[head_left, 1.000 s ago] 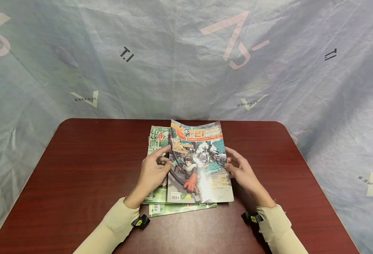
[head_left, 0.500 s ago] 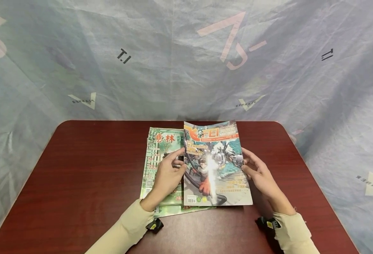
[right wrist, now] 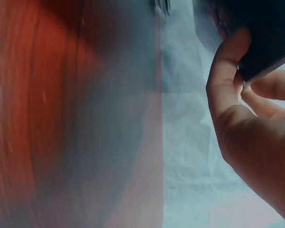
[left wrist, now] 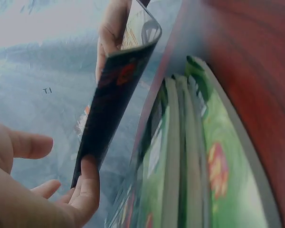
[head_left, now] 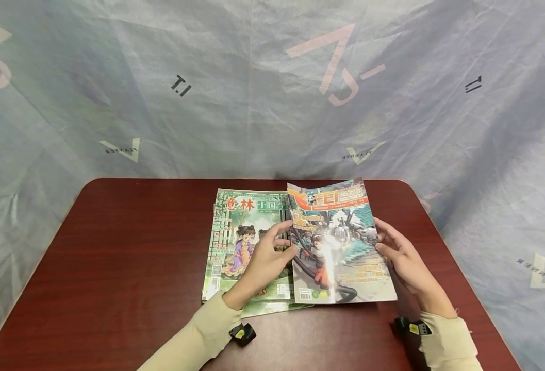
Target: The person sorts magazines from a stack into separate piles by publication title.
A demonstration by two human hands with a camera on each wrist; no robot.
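Note:
A glossy magazine (head_left: 342,257) with an orange title and a comic-style cover is held by its two side edges, raised above the table. My left hand (head_left: 265,260) grips its left edge; in the left wrist view a finger (left wrist: 89,185) lies against its dark underside. The right hand (head_left: 404,260) pinches the opposite edge between thumb and fingers, as the right wrist view also shows. The magazine's top edge bows slightly. Beneath and left of it lies a stack of green magazines (head_left: 240,232), partly covered by the left hand and the held magazine.
A dark red wooden table (head_left: 128,257) carries the stack, whose lowest magazine (head_left: 272,309) sticks out askew at the front. Behind the table hangs a grey printed cloth (head_left: 235,103). Black wrist straps (head_left: 243,335) sit at the sleeve ends.
Both hands have carried the comic-style magazine to the right, off most of the stack. More of the top green magazine's cover now shows.

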